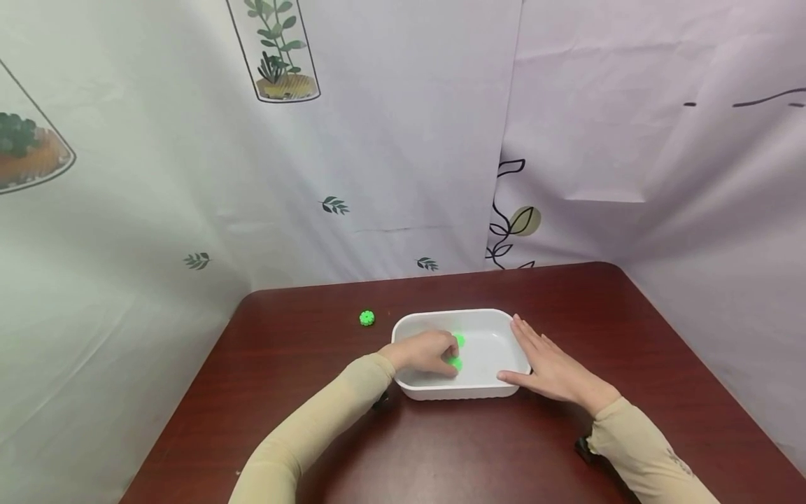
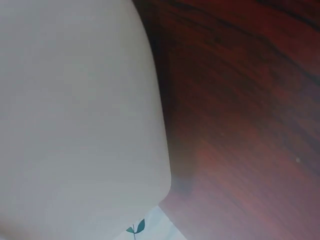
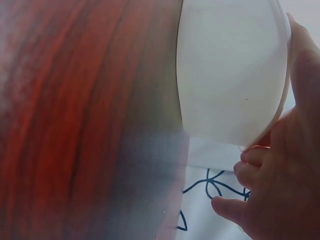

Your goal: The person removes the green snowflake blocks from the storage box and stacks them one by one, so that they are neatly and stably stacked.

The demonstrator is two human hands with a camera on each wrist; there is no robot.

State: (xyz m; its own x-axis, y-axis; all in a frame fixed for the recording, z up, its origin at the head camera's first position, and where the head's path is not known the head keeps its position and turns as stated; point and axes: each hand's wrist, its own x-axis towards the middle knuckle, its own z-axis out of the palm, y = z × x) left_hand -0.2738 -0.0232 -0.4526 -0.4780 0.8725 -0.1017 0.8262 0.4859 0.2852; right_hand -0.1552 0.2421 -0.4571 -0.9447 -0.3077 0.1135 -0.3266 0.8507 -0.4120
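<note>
A white rectangular basin (image 1: pixel 466 393) stands on the table, with two small bright green pieces in it. My left hand (image 1: pixel 428 351) reaches in over its left side. The thumb and bent forefinger pinch the nearer green piece (image 1: pixel 455 363), which they partly cover. Just behind lies the other green piece (image 1: pixel 460 339), close to the knuckles. My right hand (image 1: pixel 557 371) rests against the basin's right end, its fingers straight along the rim and its thumb stretched over the front corner. In the right wrist view, that hand's thumb lies at the rim and its other fingers are outside the wall.
A green flower-shaped piece (image 1: pixel 366 318) lies on the dark red wooden table (image 1: pixel 441 448), left of the basin's back corner. Pale cloth (image 1: pixel 390 140) with plant prints hangs behind the table and along both sides.
</note>
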